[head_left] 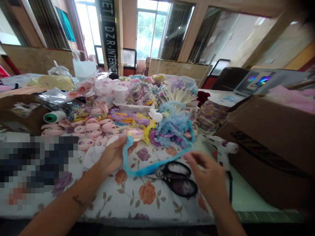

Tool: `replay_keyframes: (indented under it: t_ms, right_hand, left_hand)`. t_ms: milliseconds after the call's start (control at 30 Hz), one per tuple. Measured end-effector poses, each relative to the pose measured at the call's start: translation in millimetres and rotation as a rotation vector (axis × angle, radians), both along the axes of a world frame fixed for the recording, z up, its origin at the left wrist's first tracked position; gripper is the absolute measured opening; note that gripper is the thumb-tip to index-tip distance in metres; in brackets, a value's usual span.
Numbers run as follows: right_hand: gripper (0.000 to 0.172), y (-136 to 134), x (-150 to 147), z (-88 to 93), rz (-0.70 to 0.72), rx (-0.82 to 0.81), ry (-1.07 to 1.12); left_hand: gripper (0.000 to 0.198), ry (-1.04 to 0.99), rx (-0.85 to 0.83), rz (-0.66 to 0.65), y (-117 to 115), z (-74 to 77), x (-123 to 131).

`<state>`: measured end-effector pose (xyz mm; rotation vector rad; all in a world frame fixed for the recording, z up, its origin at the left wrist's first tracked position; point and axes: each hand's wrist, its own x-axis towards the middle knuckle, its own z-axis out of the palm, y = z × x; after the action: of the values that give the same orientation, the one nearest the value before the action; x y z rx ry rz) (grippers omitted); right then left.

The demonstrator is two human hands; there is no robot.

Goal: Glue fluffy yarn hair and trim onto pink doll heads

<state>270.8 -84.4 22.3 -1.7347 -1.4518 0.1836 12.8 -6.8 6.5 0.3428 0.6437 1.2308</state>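
Note:
My left hand is closed around one end of a light-blue fabric strip. A pale pink-and-white piece shows just beyond its fingertips; whether the hand grips that too is unclear. From there the strip sags to the tablecloth and rises rightward to a heap of frilly blue trim. My right hand hovers beside the strip's right part, fingers curled and smeared by motion, so I cannot tell if it touches it. Between the hands lie black-handled scissors, partly under the strip.
A glue gun stands right of my right hand, before a large cardboard box. Several pink doll faces lie behind my left hand. A thread cone and a white spool stand among trims. The floral tablecloth covers the front.

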Motion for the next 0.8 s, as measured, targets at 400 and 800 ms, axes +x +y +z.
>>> replay_keyframes:
  t_ms: [400,800]
  right_hand:
    - [0.028,63.4,-137.1,-10.0,0.829,-0.446,1.173]
    - [0.025,58.2,-112.3,-25.5,0.454,0.261,-0.015]
  left_hand:
    - [0.013,0.101,0.184,-0.009,4.3,4.4,-10.1]
    - [0.009,0.086,0.213,0.025,7.8,-2.6,-4.2]
